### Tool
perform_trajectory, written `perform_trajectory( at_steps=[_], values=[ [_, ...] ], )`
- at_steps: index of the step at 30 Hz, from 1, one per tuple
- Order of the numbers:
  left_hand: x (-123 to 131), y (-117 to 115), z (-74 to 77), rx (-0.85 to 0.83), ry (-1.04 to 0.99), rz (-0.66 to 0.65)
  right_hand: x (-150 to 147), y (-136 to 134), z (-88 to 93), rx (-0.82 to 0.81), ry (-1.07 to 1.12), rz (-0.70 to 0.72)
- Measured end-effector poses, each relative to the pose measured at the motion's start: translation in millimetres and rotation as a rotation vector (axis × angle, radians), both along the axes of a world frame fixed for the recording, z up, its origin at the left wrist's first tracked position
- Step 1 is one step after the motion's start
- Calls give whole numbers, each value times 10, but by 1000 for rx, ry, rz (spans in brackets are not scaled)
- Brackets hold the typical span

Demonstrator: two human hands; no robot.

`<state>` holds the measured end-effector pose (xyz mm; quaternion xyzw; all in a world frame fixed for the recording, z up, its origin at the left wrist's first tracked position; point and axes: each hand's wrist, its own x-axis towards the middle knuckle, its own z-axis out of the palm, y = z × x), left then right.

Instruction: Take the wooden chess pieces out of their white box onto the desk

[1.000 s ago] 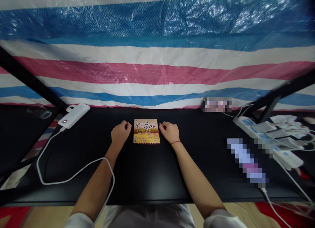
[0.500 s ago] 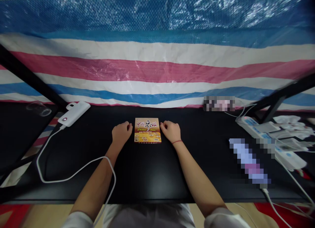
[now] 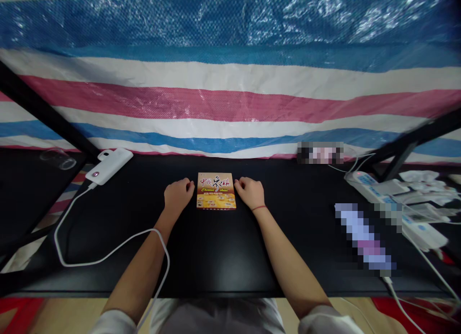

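A small square Chinese chess box point(image 3: 216, 191), tan and maroon at the top and yellow below, lies flat on the black table point(image 3: 216, 257). Just to its left, my left hand point(image 3: 178, 194) rests on the tabletop, curled into a loose fist. My right hand point(image 3: 250, 191), with a thin red band at the wrist, lies closed on the other side of the box. A narrow gap separates each hand from the box. No object shows in either fist. The fingertips are tucked under and hidden.
A white power bank point(image 3: 111, 167) stands at the left, its white cable point(image 3: 108, 257) crossing over my left forearm. On the right are a power strip point(image 3: 399, 214) with chargers and a blurred-out device point(image 3: 363, 238) on a cable. Striped tarp point(image 3: 230, 103) hangs behind.
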<state>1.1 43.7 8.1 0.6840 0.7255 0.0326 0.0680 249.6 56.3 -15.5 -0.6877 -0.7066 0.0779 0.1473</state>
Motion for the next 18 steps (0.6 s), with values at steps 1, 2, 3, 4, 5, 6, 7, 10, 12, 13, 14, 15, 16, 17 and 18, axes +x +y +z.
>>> perform_trajectory(
  at_steps=[1, 2, 3, 4, 5, 6, 7, 10, 12, 13, 14, 15, 16, 17, 18],
  values=[
    [0, -2, 1, 0, 0, -1, 1, -1, -4, 3, 4, 2],
    [0, -3, -1, 1, -1, -1, 1, -2, -7, 6, 8, 2],
    [-2, -5, -4, 3, -3, -3, 1, -2, -10, 7, 12, 3],
    [-4, -6, -9, 7, -6, -4, 1, -3, -11, 7, 15, 4],
    [-6, -6, -15, 12, -9, -5, 0, -4, -10, 8, 19, 4],
    [-9, -6, -20, 17, -13, -7, 0, -4, -9, 8, 23, 6],
    [-11, -6, -25, 21, -18, -8, 0, -5, -6, 8, 26, 6],
    [-13, -4, -26, 25, -25, -11, 2, -4, 4, 3, 30, 5],
    [-10, -3, -17, 25, -24, -13, 4, -3, 8, -2, 30, 6],
    [-9, -3, -12, 26, -23, -15, 4, -2, 9, -3, 29, 7],
    [-8, -3, -8, 27, -21, -16, 4, -2, 9, -2, 29, 8],
    [-8, -4, -6, 28, -20, -17, 4, -1, 9, -1, 28, 8],
    [-8, -4, -6, 28, -20, -18, 2, -1, 8, 1, 26, 7],
    [-9, -4, -8, 28, -20, -19, 1, -1, 8, 2, 25, 5],
    [-11, -3, -12, 27, -22, -20, -1, -1, 7, 2, 23, 4]
  ],
)
